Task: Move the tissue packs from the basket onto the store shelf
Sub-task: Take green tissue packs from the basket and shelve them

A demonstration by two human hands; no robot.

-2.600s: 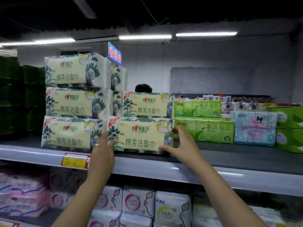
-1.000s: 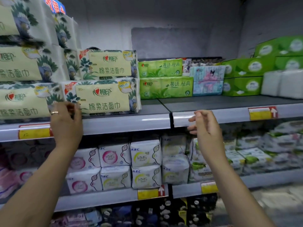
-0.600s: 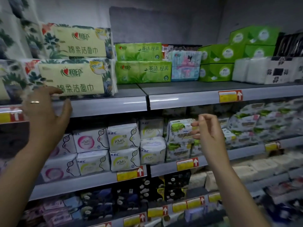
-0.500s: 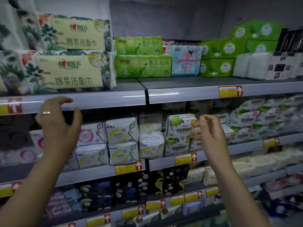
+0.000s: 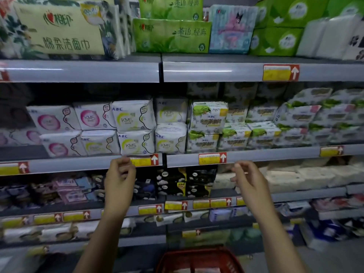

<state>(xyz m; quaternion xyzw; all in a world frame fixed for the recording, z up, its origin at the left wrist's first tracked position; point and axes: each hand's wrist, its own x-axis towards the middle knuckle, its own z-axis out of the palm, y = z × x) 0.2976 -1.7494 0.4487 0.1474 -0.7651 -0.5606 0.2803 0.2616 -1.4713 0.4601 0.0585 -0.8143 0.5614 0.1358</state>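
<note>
Store shelving fills the whole view, tier on tier with yellow price tags along the grey edges. The top shelf runs across at 12 o'clock, and on it, at 11 o'clock, a cream tissue pack stands face out, with green packs just beside it to the right. White pad packets crowd the tier below. The red basket sits at 6 o'clock at the bottom edge of the frame; only its far rim shows, with something pale inside (too cut off to say whether more packs are left). Both hands hang in mid-air in front of the middle tiers, well apart from each other, from the stocked pack and from the basket. The left hand is at 9 o'clock of centre, its fingers loosely curled and holding nothing. The right hand is at 3 o'clock, its fingers likewise slack, bent and empty. This looks like the gap between one placement and the next pick. The next move probably calls for both hands to drop to the basket, spread wide enough to take a soft pack by its two ends, and lift it to the top shelf.
</note>
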